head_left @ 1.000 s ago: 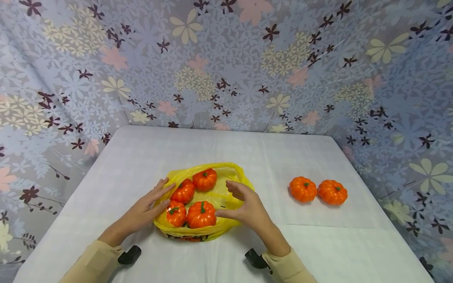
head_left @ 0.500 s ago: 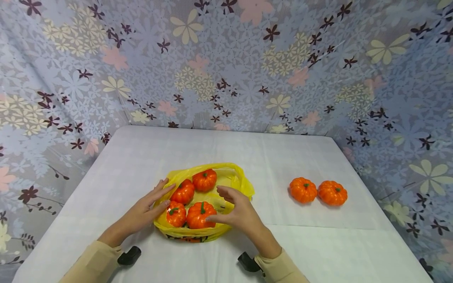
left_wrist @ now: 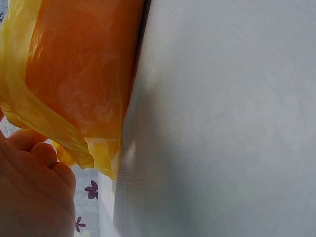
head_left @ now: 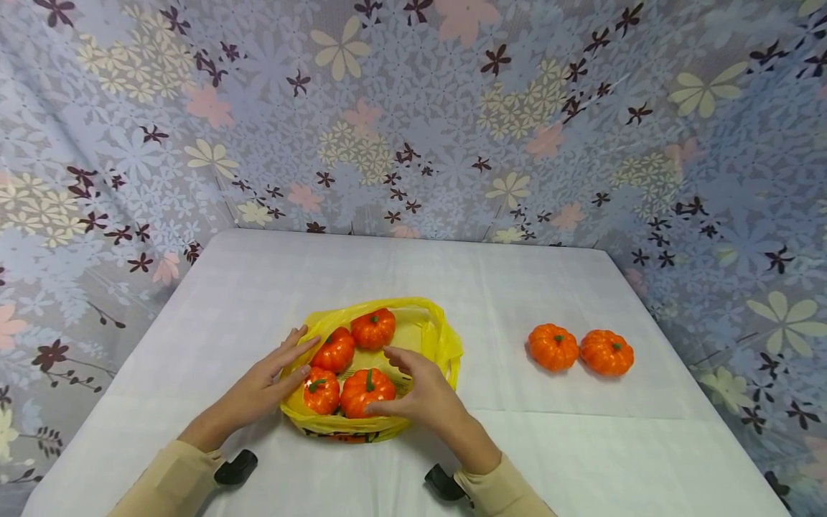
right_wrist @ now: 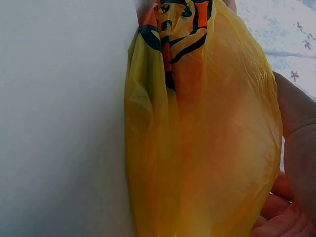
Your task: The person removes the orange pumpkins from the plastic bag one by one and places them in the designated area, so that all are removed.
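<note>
Several small orange pumpkins with green stems, among them a front pumpkin (head_left: 363,388) and a back pumpkin (head_left: 373,329), sit in an open yellow plastic bag (head_left: 449,341). My left hand (head_left: 274,375) rests at the bag's left rim, fingers extended beside the front-left pumpkin (head_left: 321,392). In the left wrist view the bag (left_wrist: 79,69) bulges over an orange shape, near my curved fingertips. Over the bag's right front side, my right hand (head_left: 426,393) has thumb and fingers spread apart around the front pumpkin's right side. Whether it touches that pumpkin is unclear.
Two more pumpkins, a left one (head_left: 553,347) and a right one (head_left: 607,352), sit side by side on the right of the white-covered table (head_left: 517,280). Behind it hangs a flowered cloth (head_left: 426,129). Black wrist-worn devices show by both sleeves.
My right hand has moved left and slightly down, from the bag's right rim to the front pumpkin. The bag's right rim has shifted slightly. My left hand stays put.
</note>
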Demonstrator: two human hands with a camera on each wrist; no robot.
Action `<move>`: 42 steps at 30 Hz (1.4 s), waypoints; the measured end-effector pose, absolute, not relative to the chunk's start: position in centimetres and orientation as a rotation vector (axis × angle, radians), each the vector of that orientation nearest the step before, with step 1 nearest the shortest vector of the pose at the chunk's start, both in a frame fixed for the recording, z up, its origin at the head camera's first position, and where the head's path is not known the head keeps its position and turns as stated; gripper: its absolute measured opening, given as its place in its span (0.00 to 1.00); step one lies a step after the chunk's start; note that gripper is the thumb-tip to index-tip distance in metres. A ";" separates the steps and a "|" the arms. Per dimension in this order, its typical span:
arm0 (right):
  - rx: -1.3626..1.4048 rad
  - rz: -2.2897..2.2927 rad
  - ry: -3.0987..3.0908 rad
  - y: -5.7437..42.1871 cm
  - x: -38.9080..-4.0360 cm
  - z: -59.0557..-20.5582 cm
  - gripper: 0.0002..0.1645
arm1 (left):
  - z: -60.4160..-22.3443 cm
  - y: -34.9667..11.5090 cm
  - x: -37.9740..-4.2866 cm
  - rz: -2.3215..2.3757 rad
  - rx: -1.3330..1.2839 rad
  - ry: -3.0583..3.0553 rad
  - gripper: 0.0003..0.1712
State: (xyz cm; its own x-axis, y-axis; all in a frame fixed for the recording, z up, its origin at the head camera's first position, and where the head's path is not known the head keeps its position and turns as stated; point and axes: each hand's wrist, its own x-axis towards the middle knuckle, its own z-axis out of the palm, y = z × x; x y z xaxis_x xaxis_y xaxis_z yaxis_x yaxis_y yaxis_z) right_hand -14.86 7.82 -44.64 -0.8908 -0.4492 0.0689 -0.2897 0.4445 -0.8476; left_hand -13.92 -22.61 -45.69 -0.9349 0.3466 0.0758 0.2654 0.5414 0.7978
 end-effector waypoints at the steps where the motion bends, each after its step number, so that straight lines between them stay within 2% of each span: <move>1: -0.649 -1.425 2.524 7.8 -14.9 -44.7 0.59 | -45.7 -22.6 -13.9 1.360 0.531 2.676 0.30; 15: -0.728 -1.277 2.555 7.7 -14.7 -45.0 0.59 | -45.8 -22.6 -14.0 1.365 0.521 2.668 0.30; 42: -0.729 -1.276 2.552 7.4 -14.7 -45.3 0.54 | -45.8 -22.6 -13.9 1.341 0.520 2.685 0.31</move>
